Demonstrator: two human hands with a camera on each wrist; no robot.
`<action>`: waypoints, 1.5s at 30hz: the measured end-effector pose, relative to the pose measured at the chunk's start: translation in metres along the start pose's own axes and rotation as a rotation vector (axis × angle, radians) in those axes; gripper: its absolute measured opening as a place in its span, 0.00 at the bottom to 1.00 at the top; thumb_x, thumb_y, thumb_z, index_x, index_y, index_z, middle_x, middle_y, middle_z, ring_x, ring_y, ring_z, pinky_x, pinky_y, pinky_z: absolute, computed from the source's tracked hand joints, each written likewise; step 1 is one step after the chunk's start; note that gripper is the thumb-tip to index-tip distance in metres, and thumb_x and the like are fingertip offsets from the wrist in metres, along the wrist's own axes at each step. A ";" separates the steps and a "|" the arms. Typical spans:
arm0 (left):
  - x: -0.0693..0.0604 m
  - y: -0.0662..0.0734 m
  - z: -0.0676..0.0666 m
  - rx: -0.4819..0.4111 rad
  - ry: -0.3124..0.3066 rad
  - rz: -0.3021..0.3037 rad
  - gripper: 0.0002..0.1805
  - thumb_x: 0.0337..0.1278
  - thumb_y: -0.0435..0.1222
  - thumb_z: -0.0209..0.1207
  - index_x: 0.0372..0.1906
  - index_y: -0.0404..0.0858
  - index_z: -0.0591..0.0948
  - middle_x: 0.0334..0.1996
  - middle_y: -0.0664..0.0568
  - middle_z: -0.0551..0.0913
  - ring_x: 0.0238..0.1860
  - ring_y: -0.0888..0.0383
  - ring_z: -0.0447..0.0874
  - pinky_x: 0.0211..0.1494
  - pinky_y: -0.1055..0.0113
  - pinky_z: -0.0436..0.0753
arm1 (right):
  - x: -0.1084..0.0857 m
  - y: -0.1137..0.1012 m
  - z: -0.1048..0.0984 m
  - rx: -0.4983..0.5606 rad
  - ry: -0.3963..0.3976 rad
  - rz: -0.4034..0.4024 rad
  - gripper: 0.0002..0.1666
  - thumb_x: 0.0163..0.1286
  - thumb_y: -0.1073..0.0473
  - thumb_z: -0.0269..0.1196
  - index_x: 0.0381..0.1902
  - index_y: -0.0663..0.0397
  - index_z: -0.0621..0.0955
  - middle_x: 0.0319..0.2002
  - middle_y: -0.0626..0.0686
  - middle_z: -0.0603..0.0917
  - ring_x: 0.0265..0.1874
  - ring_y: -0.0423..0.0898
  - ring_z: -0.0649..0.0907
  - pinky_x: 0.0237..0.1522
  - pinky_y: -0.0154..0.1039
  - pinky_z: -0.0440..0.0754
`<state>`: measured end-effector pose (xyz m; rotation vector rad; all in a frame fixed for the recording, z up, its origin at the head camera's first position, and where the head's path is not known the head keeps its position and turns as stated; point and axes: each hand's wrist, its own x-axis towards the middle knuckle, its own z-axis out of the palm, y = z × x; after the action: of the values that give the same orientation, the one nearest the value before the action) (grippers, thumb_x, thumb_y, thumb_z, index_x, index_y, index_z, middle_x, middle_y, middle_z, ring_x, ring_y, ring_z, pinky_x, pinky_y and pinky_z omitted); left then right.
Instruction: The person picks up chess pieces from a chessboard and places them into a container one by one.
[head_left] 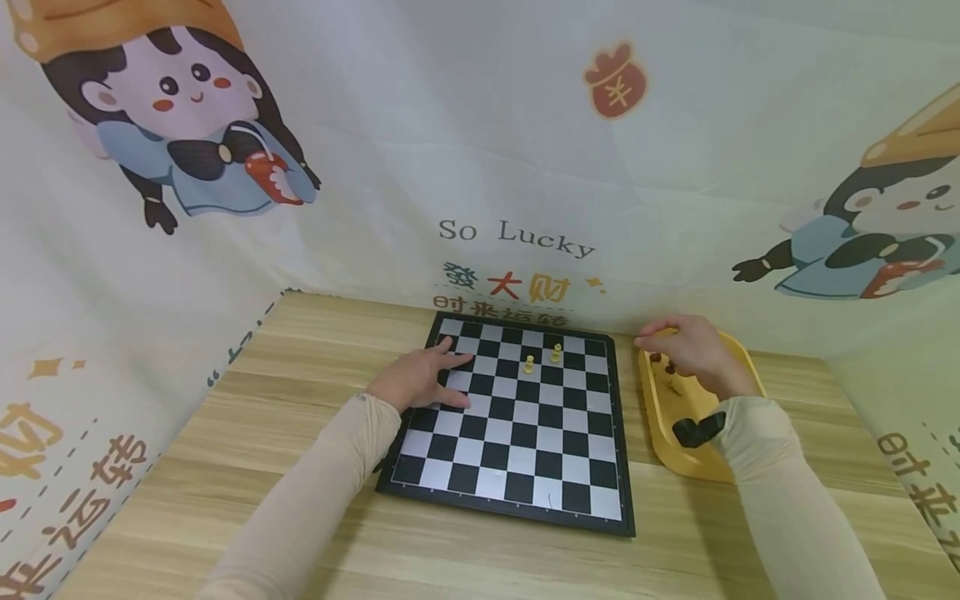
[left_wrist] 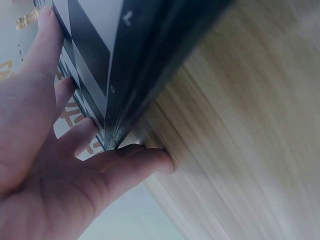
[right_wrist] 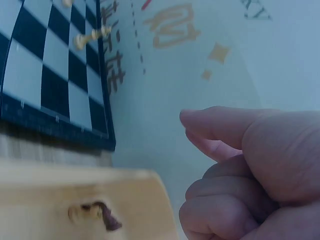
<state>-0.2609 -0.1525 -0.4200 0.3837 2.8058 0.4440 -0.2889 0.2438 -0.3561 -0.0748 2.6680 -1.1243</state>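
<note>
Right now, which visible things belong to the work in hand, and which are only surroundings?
Probably the work:
- chessboard
- two yellowish pieces on it
- yellow tray
- small pieces inside
- left hand
- right hand

Only surroundings:
- wooden table
- printed cloth

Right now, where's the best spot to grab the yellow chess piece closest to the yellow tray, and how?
Probably pinch that chess piece by its slim stem, from above and the right, the side nearer the yellow tray. It stands upright, narrower above its base, and the other yellow piece stands close on its left, so the right looks roomier.
</note>
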 end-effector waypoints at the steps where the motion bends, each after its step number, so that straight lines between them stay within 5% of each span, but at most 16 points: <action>1: 0.000 0.000 0.000 0.000 0.003 0.001 0.47 0.53 0.61 0.68 0.78 0.58 0.65 0.83 0.46 0.49 0.80 0.37 0.58 0.79 0.45 0.66 | 0.000 -0.003 0.002 0.006 0.007 -0.002 0.23 0.74 0.49 0.63 0.57 0.59 0.80 0.49 0.57 0.81 0.28 0.41 0.74 0.26 0.33 0.74; 7: 0.000 0.000 -0.001 0.007 0.013 -0.001 0.47 0.53 0.61 0.68 0.78 0.58 0.65 0.83 0.46 0.50 0.79 0.36 0.58 0.79 0.44 0.67 | 0.000 -0.014 0.012 0.108 0.026 -0.023 0.24 0.72 0.49 0.66 0.57 0.60 0.81 0.21 0.41 0.71 0.15 0.38 0.67 0.19 0.31 0.66; 10: 0.001 0.000 -0.001 0.007 0.002 -0.005 0.47 0.53 0.61 0.68 0.78 0.58 0.64 0.83 0.47 0.49 0.80 0.37 0.57 0.79 0.45 0.66 | 0.001 -0.018 0.019 0.140 0.027 -0.037 0.24 0.71 0.49 0.67 0.57 0.60 0.81 0.17 0.38 0.69 0.11 0.37 0.64 0.17 0.31 0.64; 17: 0.002 0.000 0.000 0.012 -0.005 -0.004 0.47 0.53 0.61 0.68 0.78 0.58 0.64 0.83 0.46 0.49 0.80 0.37 0.58 0.79 0.45 0.66 | 0.005 -0.023 0.037 0.188 0.046 -0.060 0.24 0.71 0.50 0.67 0.57 0.58 0.81 0.21 0.39 0.78 0.10 0.37 0.64 0.16 0.31 0.63; 21: 0.001 0.000 0.000 0.013 -0.005 -0.005 0.47 0.53 0.62 0.68 0.78 0.59 0.64 0.83 0.47 0.49 0.80 0.37 0.58 0.79 0.45 0.67 | 0.010 -0.026 0.049 0.189 0.062 -0.069 0.24 0.71 0.50 0.67 0.58 0.58 0.81 0.32 0.44 0.85 0.14 0.39 0.68 0.19 0.31 0.65; 28: 0.001 0.001 0.001 0.016 -0.005 -0.009 0.47 0.52 0.62 0.68 0.78 0.59 0.64 0.83 0.48 0.49 0.80 0.38 0.58 0.80 0.46 0.66 | 0.018 -0.032 0.071 0.200 0.071 -0.042 0.24 0.72 0.50 0.66 0.61 0.56 0.80 0.14 0.38 0.68 0.12 0.38 0.65 0.17 0.32 0.65; 34: 0.001 0.000 0.001 0.014 -0.005 -0.007 0.47 0.52 0.62 0.68 0.78 0.59 0.64 0.83 0.48 0.49 0.80 0.38 0.58 0.80 0.46 0.66 | 0.023 -0.033 0.084 0.280 0.066 0.001 0.24 0.73 0.52 0.65 0.62 0.55 0.79 0.13 0.39 0.64 0.10 0.38 0.62 0.15 0.32 0.62; 41: 0.001 0.000 0.000 0.011 0.002 -0.009 0.47 0.52 0.62 0.68 0.78 0.59 0.64 0.83 0.47 0.49 0.80 0.37 0.58 0.79 0.45 0.66 | 0.030 -0.031 0.100 0.358 0.103 0.016 0.25 0.72 0.52 0.66 0.64 0.55 0.79 0.33 0.49 0.81 0.10 0.38 0.63 0.16 0.32 0.63; 45: 0.000 0.000 0.000 0.013 0.002 -0.010 0.47 0.52 0.62 0.68 0.78 0.59 0.64 0.83 0.47 0.49 0.80 0.37 0.59 0.79 0.44 0.66 | 0.033 -0.030 0.108 0.350 0.136 0.024 0.26 0.72 0.52 0.66 0.65 0.53 0.79 0.25 0.49 0.80 0.10 0.38 0.64 0.15 0.32 0.64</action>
<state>-0.2608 -0.1523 -0.4194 0.3719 2.8129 0.4250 -0.2956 0.1431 -0.4141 0.0996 2.5303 -1.6203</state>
